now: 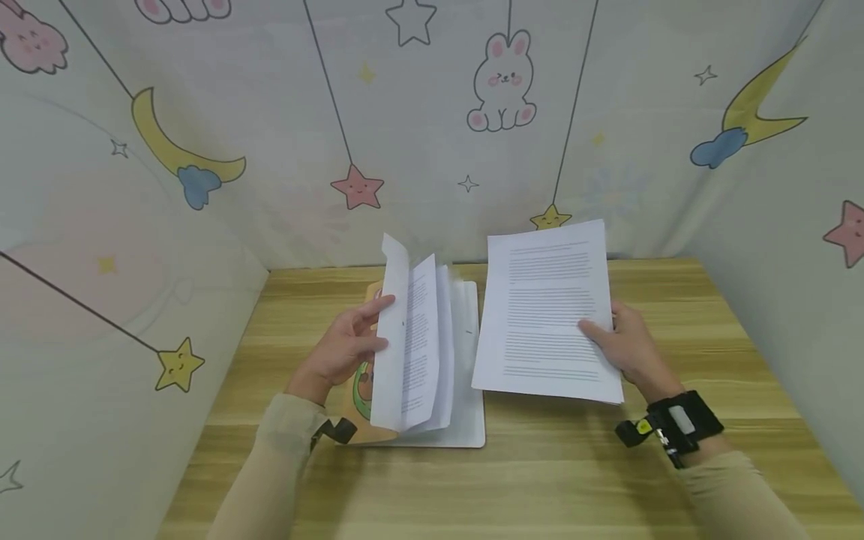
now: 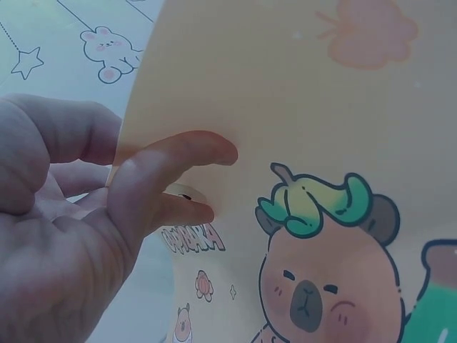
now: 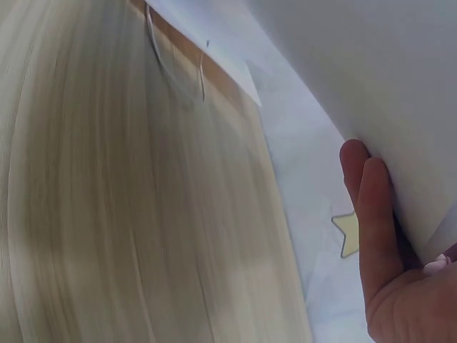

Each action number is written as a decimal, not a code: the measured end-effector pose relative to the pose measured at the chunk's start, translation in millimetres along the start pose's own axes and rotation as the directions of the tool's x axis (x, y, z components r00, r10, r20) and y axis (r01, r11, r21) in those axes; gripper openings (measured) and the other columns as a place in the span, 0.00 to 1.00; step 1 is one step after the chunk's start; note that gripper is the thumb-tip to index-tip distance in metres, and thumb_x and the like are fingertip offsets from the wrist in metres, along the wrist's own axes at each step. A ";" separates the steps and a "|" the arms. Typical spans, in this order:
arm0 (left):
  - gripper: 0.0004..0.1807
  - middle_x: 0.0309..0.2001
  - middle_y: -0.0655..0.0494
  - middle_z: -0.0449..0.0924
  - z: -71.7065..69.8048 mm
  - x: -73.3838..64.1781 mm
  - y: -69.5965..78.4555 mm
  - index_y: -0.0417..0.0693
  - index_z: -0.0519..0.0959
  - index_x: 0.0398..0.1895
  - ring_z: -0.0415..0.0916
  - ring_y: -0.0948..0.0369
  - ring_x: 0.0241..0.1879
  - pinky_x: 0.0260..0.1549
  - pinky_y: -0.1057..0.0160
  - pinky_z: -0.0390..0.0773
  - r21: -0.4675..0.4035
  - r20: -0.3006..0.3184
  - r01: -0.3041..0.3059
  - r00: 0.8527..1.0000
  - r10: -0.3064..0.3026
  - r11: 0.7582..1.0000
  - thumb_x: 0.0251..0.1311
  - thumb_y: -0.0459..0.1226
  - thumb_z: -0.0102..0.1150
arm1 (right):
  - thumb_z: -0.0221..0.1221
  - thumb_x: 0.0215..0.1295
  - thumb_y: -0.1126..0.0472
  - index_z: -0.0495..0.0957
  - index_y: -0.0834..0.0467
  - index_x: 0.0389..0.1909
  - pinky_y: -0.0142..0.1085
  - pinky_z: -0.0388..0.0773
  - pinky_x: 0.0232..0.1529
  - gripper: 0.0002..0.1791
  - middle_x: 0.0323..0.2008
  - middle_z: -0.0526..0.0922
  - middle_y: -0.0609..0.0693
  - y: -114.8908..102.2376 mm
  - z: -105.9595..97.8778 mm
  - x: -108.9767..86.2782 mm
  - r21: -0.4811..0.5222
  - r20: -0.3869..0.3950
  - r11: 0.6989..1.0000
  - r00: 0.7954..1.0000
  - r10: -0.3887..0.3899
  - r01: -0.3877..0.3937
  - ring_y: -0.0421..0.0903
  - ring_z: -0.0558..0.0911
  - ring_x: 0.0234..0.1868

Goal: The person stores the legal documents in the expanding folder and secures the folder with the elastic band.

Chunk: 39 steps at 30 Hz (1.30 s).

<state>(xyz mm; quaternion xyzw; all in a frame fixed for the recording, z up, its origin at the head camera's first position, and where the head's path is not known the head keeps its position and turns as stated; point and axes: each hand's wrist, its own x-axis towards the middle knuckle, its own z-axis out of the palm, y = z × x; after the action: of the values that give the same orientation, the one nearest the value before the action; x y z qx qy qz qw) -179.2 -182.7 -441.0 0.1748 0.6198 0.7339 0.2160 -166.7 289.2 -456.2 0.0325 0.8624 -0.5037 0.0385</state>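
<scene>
A folder with an orange cartoon cover lies partly opened on the table, printed sheets standing up inside it. At its left side, my left hand pinches the raised cover with the white sheet edge. In the left wrist view, fingers curl against the orange cover, which shows a capybara drawing. My right hand grips a stack of printed paper by its right edge, thumb on top and fingers beneath. The stack is held tilted above the table, right of the folder. Part of the cover is hidden behind the sheets.
The wooden table carries the folder. Behind and beside it hangs a white cloth printed with rabbits, moons and stars. A black strap with a small device sits on the right wrist.
</scene>
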 end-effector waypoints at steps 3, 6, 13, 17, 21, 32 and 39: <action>0.44 0.78 0.28 0.55 -0.2 0.1 0.0 0.36 0.49 0.84 0.77 0.46 0.62 0.43 0.58 0.88 -0.004 0.000 0.002 1.000 -0.002 1.000 0.64 0.17 0.48 | 0.57 0.79 0.59 0.64 0.60 0.78 0.39 0.86 0.34 0.30 0.55 0.83 0.68 -3.7 6.2 0.7 0.004 0.010 1.000 1.000 0.003 -0.003 0.52 0.88 0.39; 0.44 0.78 0.27 0.54 -0.9 0.3 -0.4 0.35 0.49 0.84 0.77 0.46 0.62 0.43 0.58 0.88 -0.003 0.000 -0.001 1.000 0.001 1.000 0.64 0.17 0.48 | 0.57 0.79 0.60 0.64 0.59 0.78 0.40 0.86 0.35 0.30 0.56 0.83 0.67 -7.3 12.7 0.2 0.015 0.026 1.000 1.000 -0.001 0.001 0.53 0.88 0.39; 0.44 0.78 0.28 0.54 -0.7 -0.5 -0.4 0.36 0.48 0.84 0.76 0.45 0.62 0.42 0.58 0.88 0.000 -0.001 0.001 1.000 -0.001 1.000 0.64 0.17 0.48 | 0.57 0.78 0.64 0.64 0.58 0.79 0.39 0.86 0.35 0.31 0.58 0.82 0.67 -10.4 27.1 0.1 0.060 0.068 0.998 0.997 -0.039 0.035 0.52 0.88 0.40; 0.45 0.78 0.28 0.54 -0.9 -0.8 -0.7 0.36 0.48 0.84 0.77 0.48 0.61 0.41 0.59 0.88 -0.008 -0.002 0.005 1.000 -0.005 1.000 0.64 0.17 0.48 | 0.58 0.78 0.64 0.65 0.59 0.78 0.39 0.86 0.35 0.30 0.56 0.84 0.67 -11.6 34.6 -0.1 0.084 0.096 0.996 0.994 -0.044 0.036 0.52 0.88 0.39; 0.45 0.79 0.27 0.53 -1.2 -0.3 -0.9 0.36 0.48 0.84 0.76 0.46 0.63 0.42 0.58 0.88 -0.014 0.001 0.002 1.000 -0.002 1.000 0.64 0.16 0.47 | 0.58 0.78 0.64 0.66 0.59 0.77 0.40 0.87 0.35 0.29 0.54 0.85 0.67 -12.5 40.8 -1.5 0.113 0.123 0.993 0.992 -0.038 0.024 0.53 0.89 0.38; 0.45 0.79 0.27 0.52 -1.1 0.7 -0.8 0.36 0.46 0.84 0.75 0.43 0.64 0.44 0.57 0.88 -0.018 0.015 -0.002 1.000 0.002 1.000 0.65 0.17 0.48 | 0.56 0.78 0.65 0.66 0.60 0.76 0.41 0.87 0.36 0.28 0.53 0.85 0.65 -10.2 54.3 -4.8 0.147 0.171 0.989 0.984 -0.041 0.015 0.53 0.90 0.39; 0.44 0.79 0.27 0.53 -0.6 1.7 -1.8 0.35 0.47 0.84 0.74 0.42 0.65 0.44 0.57 0.88 -0.013 0.014 -0.002 1.000 0.002 1.000 0.65 0.17 0.48 | 0.57 0.78 0.66 0.67 0.61 0.75 0.42 0.88 0.35 0.27 0.52 0.86 0.65 -8.3 61.9 -3.2 0.169 0.198 0.986 0.979 -0.044 0.010 0.54 0.90 0.38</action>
<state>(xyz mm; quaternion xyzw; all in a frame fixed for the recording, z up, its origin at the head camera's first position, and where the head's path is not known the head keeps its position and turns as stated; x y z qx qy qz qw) -180.8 -182.0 -442.9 0.1789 0.6134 0.7369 0.2208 -162.2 231.2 -479.0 -0.0270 0.8091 -0.5755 0.1156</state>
